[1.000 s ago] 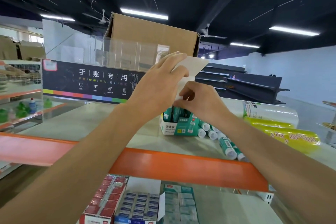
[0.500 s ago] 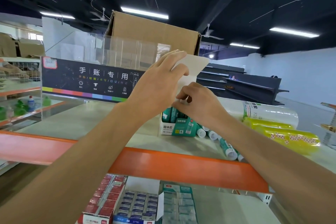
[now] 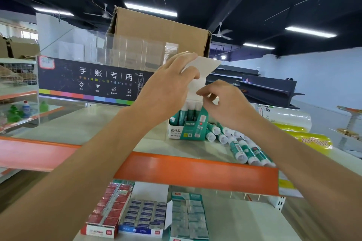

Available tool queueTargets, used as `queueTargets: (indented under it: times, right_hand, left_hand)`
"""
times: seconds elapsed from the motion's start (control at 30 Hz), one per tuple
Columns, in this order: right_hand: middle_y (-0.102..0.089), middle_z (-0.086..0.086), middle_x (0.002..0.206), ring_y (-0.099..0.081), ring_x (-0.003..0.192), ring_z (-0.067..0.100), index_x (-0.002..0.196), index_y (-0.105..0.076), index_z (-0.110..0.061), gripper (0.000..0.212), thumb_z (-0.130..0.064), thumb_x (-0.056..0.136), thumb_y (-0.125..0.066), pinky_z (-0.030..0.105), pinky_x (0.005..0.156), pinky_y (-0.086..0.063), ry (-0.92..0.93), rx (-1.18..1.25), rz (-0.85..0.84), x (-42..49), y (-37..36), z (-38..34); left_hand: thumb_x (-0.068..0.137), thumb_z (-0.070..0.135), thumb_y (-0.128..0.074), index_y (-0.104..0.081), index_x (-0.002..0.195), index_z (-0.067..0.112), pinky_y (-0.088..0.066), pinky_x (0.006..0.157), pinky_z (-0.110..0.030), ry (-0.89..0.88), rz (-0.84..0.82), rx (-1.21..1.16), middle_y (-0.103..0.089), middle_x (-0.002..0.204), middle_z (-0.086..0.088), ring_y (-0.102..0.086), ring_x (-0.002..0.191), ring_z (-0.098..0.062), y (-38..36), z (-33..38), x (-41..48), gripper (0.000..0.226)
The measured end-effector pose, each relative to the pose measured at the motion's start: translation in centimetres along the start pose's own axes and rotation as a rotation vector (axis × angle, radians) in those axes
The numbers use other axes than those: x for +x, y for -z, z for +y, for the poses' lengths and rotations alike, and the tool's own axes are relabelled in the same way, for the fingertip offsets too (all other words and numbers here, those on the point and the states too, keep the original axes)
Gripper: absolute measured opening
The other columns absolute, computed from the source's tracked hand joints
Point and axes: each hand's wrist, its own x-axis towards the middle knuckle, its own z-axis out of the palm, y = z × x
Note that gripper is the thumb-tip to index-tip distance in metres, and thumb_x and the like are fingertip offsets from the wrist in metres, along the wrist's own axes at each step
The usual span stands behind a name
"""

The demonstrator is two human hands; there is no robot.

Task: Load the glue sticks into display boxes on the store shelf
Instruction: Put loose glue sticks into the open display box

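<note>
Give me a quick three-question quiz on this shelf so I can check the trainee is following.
1. True or false: the display box is empty.
2. The loose glue sticks lie: A) left of the display box, B) right of it, C) stacked on top of it.
3. Fill in: the left hand touches the box's raised white ____.

Key: 1 false, sticks stand inside it; 2 B; 3 flap.
</note>
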Motion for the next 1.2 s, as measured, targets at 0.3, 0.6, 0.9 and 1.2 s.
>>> queueTargets:
  times: [0.3, 0.6, 0.9, 1.2]
  right_hand:
    - [-0.064, -0.013, 0.089, -0.059, 0.080, 0.005, 0.081, -0.067, -0.030, 0.006, -0.032, 0.084, -0.063, 0.023, 0.069, -0.047, -0.183, -0.172, -0.320, -3.0, 3.8, 1.7]
    - [-0.070, 0.009, 0.103, -0.066, 0.093, 0.025, 0.096, -0.070, -0.012, 0.044, -0.052, 0.078, -0.068, 0.035, 0.077, -0.052, -0.312, -0.376, -0.554, -3.3, 3.3, 1.4]
    - [-0.064, 0.001, 0.104, -0.058, 0.091, 0.022, 0.111, -0.061, -0.016, 0.040, -0.047, 0.085, -0.058, 0.030, 0.067, -0.041, -0.235, -0.613, -0.626, -3.2, 2.1, -0.5]
    - [-0.069, 0.016, 0.110, -0.067, 0.098, 0.029, 0.104, -0.070, -0.005, 0.038, -0.034, 0.080, -0.065, 0.037, 0.075, -0.055, -0.325, -0.248, -0.475, -2.2, 2.4, -0.2]
  left_hand:
    - [0.081, -0.010, -0.051, -0.060, 0.104, 0.004, -0.044, 0.087, -0.037, 0.008, -0.038, 0.025, -0.043, 0.138, -0.012, -0.035, 0.130, -0.027, 0.3, 0.8, -0.4, 0.029]
    - [0.079, -0.010, -0.054, -0.060, 0.104, 0.004, -0.044, 0.091, -0.038, -0.014, -0.051, 0.056, -0.045, 0.135, -0.014, -0.039, 0.127, -0.029, 0.1, 1.0, -0.7, 0.029]
    - [0.078, -0.009, -0.053, -0.061, 0.101, 0.003, -0.045, 0.089, -0.042, -0.028, -0.033, 0.053, -0.047, 0.133, -0.016, -0.042, 0.125, -0.031, 0.0, 0.9, -1.0, 0.027]
    - [0.076, -0.012, -0.054, -0.061, 0.100, 0.002, -0.045, 0.090, -0.039, -0.032, -0.022, 0.040, -0.048, 0.132, -0.017, -0.043, 0.125, -0.032, 0.0, 0.7, -1.0, 0.028]
